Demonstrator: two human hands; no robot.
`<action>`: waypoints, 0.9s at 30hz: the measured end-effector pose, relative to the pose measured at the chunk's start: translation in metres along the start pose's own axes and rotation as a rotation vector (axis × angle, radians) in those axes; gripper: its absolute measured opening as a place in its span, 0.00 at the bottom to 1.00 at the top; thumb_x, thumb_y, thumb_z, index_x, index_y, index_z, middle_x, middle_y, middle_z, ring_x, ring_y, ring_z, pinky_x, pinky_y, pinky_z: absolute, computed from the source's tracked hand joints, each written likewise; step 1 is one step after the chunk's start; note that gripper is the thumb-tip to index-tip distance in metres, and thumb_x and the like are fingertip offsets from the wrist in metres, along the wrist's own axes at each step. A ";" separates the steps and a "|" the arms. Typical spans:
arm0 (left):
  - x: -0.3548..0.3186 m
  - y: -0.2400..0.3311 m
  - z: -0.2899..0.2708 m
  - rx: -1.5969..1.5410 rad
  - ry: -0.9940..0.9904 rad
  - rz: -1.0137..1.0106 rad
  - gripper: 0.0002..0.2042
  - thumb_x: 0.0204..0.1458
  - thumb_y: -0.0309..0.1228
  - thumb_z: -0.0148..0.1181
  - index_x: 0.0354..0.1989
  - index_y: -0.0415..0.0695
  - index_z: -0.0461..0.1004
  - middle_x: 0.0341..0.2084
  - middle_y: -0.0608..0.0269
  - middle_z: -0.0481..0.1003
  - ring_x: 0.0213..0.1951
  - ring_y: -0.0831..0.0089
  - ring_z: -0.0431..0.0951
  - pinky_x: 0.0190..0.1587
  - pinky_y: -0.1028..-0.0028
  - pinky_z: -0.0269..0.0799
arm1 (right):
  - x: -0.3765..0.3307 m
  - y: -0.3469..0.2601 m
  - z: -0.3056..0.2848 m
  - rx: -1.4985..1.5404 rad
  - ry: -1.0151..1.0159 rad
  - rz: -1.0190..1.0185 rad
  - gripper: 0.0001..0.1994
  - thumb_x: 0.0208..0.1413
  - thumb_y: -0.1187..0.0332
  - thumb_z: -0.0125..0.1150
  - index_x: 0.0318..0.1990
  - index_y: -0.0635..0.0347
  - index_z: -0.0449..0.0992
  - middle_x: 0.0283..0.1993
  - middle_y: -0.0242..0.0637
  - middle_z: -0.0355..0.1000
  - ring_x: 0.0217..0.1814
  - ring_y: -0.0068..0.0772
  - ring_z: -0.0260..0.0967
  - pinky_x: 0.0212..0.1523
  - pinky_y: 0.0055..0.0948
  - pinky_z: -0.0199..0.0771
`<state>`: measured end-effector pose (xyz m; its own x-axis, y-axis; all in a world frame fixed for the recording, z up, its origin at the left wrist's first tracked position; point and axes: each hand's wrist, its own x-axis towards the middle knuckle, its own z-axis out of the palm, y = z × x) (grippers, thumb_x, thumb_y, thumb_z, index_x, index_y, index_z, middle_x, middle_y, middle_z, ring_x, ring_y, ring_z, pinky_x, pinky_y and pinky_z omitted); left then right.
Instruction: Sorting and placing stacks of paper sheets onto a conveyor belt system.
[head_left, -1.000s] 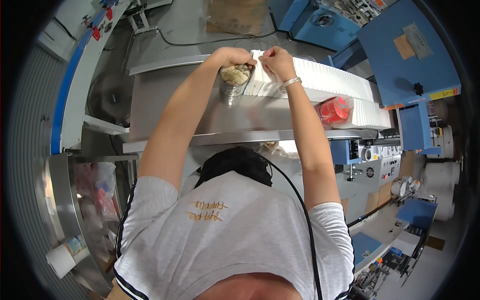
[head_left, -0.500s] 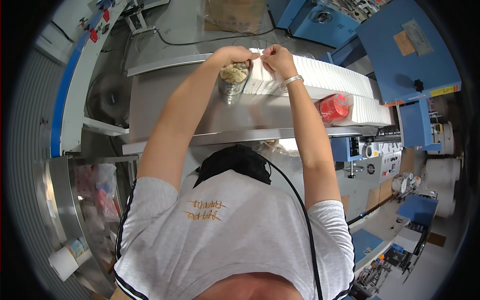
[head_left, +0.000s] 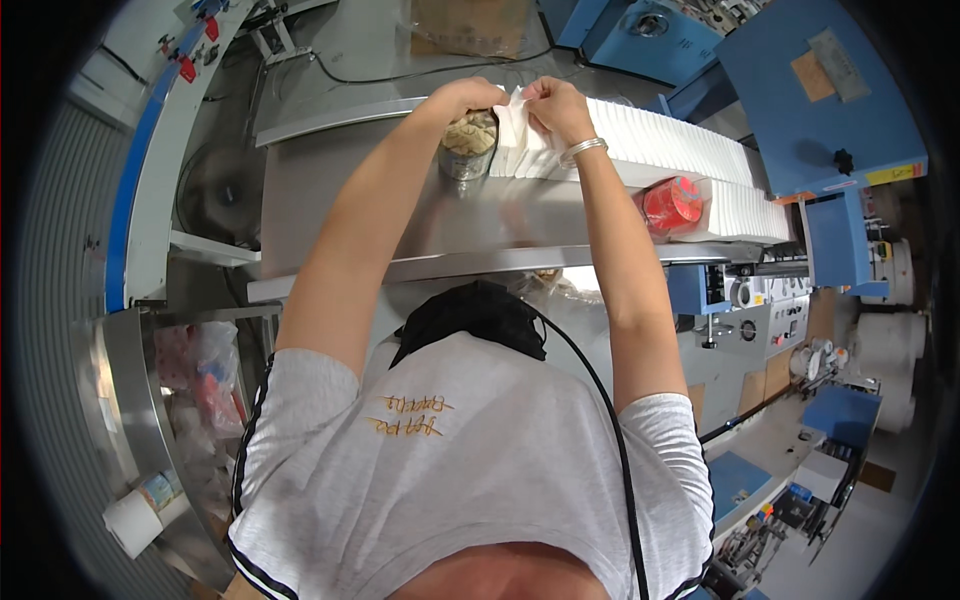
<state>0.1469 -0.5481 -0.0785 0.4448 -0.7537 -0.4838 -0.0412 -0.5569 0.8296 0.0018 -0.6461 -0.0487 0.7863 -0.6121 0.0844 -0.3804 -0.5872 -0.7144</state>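
Observation:
A long row of thin white folded sheets (head_left: pixel 660 145), paper or cloth, stands on edge along the far side of a metal table. At its left end, my right hand (head_left: pixel 562 110), with a silver bangle at the wrist, pinches the raised upper edge of a white sheet (head_left: pixel 514 122). Close beside it, my left hand (head_left: pixel 474 96) is closed, its fingertips at the same sheet's top edge. Just below my left hand, a metal can (head_left: pixel 467 160) with cream-coloured, crumpled material on top presses up to the row's end.
A red can (head_left: pixel 672 205) stands before a shorter row of white sheets (head_left: pixel 742 212) at the table's right. The metal tabletop (head_left: pixel 350 200) extends left. A blue machine (head_left: pixel 825 110) rises beyond the right end. A black cable (head_left: pixel 600 400) runs down my front.
The white sheet's top edge now stands up higher and apart from the row between my hands. Both hands have shifted slightly up in the view.

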 end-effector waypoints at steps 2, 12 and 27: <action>-0.001 0.002 0.001 0.049 0.070 0.008 0.16 0.51 0.35 0.58 0.39 0.33 0.75 0.32 0.57 0.77 0.33 0.69 0.77 0.34 0.67 0.72 | -0.002 -0.003 -0.003 -0.029 -0.027 0.031 0.11 0.47 0.68 0.52 0.31 0.46 0.83 0.31 0.38 0.78 0.36 0.41 0.76 0.40 0.34 0.74; -0.015 0.009 -0.023 -0.207 0.008 -0.024 0.10 0.49 0.36 0.57 0.29 0.41 0.75 0.21 0.66 0.74 0.19 0.80 0.71 0.22 0.77 0.68 | -0.005 -0.015 -0.007 -0.203 -0.154 0.025 0.11 0.43 0.62 0.60 0.34 0.48 0.83 0.33 0.39 0.78 0.39 0.40 0.76 0.43 0.32 0.74; -0.094 -0.011 -0.105 -0.378 0.113 0.281 0.11 0.52 0.37 0.54 0.35 0.43 0.75 0.24 0.71 0.74 0.24 0.83 0.73 0.24 0.80 0.68 | 0.014 -0.009 -0.024 -0.294 -0.376 -0.213 0.14 0.41 0.60 0.65 0.39 0.46 0.83 0.34 0.33 0.79 0.38 0.34 0.76 0.45 0.30 0.74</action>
<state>0.1990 -0.4344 -0.0130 0.5581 -0.8026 -0.2106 0.1450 -0.1555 0.9771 0.0044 -0.6624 -0.0246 0.9611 -0.2620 -0.0873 -0.2711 -0.8352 -0.4784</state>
